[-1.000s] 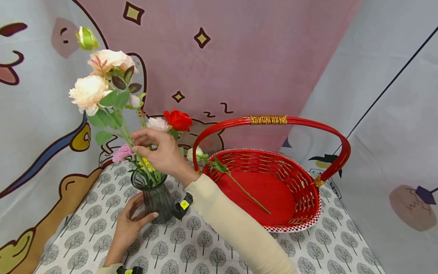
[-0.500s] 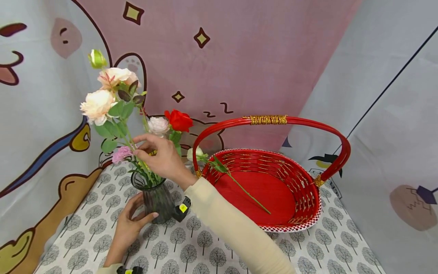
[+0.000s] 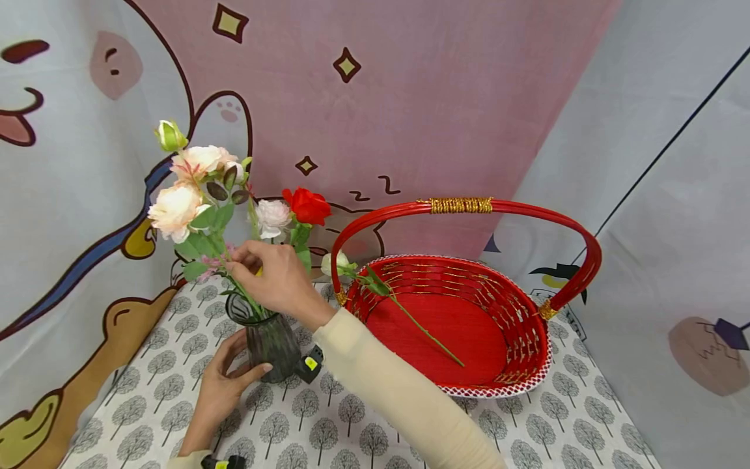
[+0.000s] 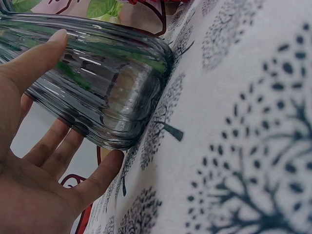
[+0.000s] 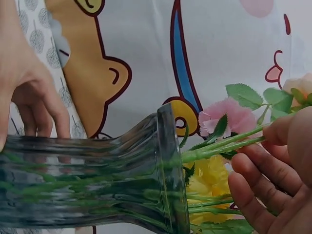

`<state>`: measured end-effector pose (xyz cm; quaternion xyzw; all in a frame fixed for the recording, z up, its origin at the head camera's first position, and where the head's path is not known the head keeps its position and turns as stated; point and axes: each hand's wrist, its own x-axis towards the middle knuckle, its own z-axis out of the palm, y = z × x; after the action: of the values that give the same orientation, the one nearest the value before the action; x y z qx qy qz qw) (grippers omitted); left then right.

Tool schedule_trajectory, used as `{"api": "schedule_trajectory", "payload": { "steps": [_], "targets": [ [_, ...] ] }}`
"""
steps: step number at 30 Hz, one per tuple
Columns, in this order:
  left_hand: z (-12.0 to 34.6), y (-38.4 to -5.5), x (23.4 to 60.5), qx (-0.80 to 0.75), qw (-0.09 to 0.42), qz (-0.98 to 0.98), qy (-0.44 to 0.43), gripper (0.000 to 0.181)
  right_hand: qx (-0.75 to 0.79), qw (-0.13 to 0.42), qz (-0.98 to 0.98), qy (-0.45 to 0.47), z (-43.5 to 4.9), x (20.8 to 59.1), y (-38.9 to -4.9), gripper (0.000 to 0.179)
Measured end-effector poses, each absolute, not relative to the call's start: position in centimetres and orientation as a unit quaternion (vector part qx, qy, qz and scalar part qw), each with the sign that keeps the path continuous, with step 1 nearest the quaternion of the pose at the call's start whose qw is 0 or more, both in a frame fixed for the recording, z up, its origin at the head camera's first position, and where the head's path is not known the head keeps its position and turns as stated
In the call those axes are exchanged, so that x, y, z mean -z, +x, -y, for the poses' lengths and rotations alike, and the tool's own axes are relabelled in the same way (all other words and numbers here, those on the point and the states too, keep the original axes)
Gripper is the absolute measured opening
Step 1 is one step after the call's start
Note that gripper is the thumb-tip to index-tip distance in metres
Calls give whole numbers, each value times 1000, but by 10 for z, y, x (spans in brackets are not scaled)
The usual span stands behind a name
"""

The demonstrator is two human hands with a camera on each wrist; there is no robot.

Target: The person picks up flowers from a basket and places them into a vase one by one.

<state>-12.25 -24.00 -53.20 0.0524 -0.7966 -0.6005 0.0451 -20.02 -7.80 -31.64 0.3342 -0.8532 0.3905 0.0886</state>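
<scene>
A grey ribbed glass vase (image 3: 271,348) stands upright on the table, with several flower stems inside. My left hand (image 3: 219,384) holds its lower part, the thumb on one side and the fingers on the other, as the left wrist view shows. My right hand (image 3: 278,277) pinches a green stem (image 5: 226,145) between thumb and finger just above the vase mouth. That stem bears peach flowers (image 3: 176,210) and a green bud (image 3: 171,135). Close by in the vase are a red rose (image 3: 307,206), a pale pink flower (image 3: 272,218), a pink carnation (image 5: 226,117) and a yellow flower (image 5: 209,180).
To the right of the vase stands a red woven basket (image 3: 439,319) with a tall arched handle (image 3: 387,212). One white rose (image 3: 335,262) lies over its left rim, stem inside. A tree-print cloth (image 3: 322,433) covers the table, and printed curtains (image 3: 422,98) hang behind.
My right hand has come down slightly, and the peach flowers have sunk lower with their stem sliding deeper into the vase. My left hand stays on the vase.
</scene>
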Motion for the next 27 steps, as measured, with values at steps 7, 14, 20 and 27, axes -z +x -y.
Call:
{"api": "schedule_trajectory", "payload": {
  "steps": [7, 14, 20, 27],
  "targets": [
    [241, -123, 532, 596, 46, 800, 50, 86, -308, 158, 872, 346, 81, 316, -199, 15],
    [241, -122, 533, 601, 46, 797, 49, 86, -250, 178, 889, 340, 84, 325, -197, 19],
    [240, -122, 533, 602, 46, 796, 48, 86, -225, 167, 903, 326, 80, 334, -196, 19],
    [240, -122, 532, 604, 43, 795, 50, 88, -234, 104, 921, 293, 73, 343, -196, 23]
  ]
}}
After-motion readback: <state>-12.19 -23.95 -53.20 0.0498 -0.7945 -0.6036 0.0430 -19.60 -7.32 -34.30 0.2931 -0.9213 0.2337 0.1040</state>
